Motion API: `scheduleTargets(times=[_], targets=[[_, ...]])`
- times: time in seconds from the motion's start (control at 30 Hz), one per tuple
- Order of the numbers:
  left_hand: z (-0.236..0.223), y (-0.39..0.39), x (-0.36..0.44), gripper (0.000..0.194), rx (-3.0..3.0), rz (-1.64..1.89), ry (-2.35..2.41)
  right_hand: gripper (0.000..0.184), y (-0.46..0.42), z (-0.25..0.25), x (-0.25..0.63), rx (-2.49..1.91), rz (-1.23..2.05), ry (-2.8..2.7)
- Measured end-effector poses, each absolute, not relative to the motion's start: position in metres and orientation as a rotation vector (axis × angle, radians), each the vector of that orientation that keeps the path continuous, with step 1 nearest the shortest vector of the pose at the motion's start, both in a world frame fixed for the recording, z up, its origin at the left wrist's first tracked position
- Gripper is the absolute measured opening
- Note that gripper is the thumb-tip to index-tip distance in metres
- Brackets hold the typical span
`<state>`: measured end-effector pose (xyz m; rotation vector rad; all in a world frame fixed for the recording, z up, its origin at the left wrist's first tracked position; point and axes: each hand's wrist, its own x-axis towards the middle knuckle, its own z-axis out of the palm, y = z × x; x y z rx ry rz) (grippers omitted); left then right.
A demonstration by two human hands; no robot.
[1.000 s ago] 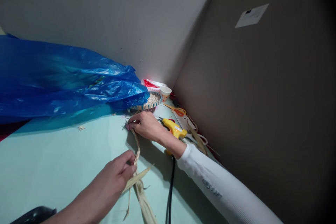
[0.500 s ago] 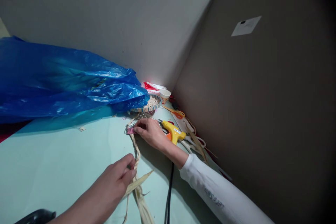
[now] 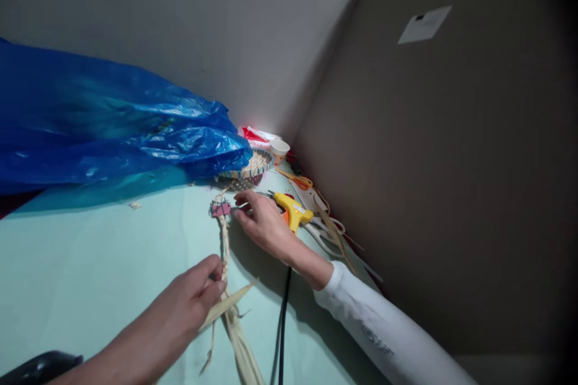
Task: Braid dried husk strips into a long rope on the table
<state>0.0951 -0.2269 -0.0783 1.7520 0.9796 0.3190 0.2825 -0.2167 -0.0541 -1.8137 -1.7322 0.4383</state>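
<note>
A pale braid of dried husk strips (image 3: 224, 234) runs across the light green table, with loose strips (image 3: 241, 343) fanning out at its near end. My left hand (image 3: 201, 292) is closed, thumb and fingers pinching the braid just above the loose strips. At the far end of the braid sits a pink binder clip (image 3: 221, 209). My right hand (image 3: 262, 219) is just right of the clip, thumb and fingers apart, holding nothing. Beyond it lies a yellow glue gun (image 3: 293, 212), partly hidden by that hand.
A large blue plastic bag (image 3: 112, 126) covers the back left. Behind the clip stand a woven basket (image 3: 259, 163) and a paper cup (image 3: 279, 149). Orange scissors (image 3: 301, 181) and white-handled scissors (image 3: 325, 239) lie along the right wall. A black cord (image 3: 283, 319) crosses the table.
My right hand has let go of the pink clip and drawn slightly to its right. My left hand keeps its pinch on the braid. The whole view has shifted a little.
</note>
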Motion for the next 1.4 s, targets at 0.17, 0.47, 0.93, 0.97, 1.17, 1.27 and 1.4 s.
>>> scheduleTargets(times=[0.17,0.47,0.93,0.97,1.17,1.27,1.4], targets=[[-0.083,-0.231,0.091,0.030,1.705,0.249,1.001,0.013,-0.273,-0.046,0.289,-1.644,0.782,-1.483],[-0.084,-0.238,0.091,0.031,1.633,0.364,1.068,0.020,-0.323,-0.062,0.263,-1.334,1.230,-1.299],[-0.084,-0.245,0.089,0.031,1.396,0.415,1.017,0.005,-0.319,-0.050,0.256,-1.142,0.917,-1.093],[-0.081,-0.245,0.090,0.031,1.384,0.404,1.012,0.006,-0.320,-0.049,0.262,-1.110,0.903,-1.058],[-0.070,-0.245,0.087,0.036,1.204,0.322,1.063,0.007,-0.322,-0.037,0.288,-1.010,1.039,-0.985],[-0.069,-0.244,0.087,0.038,1.157,0.317,1.081,0.011,-0.317,-0.029,0.284,-1.045,1.246,-1.048],[-0.071,-0.242,0.089,0.038,1.195,0.307,1.106,0.033,-0.306,-0.029,0.274,-1.156,1.453,-1.119]])
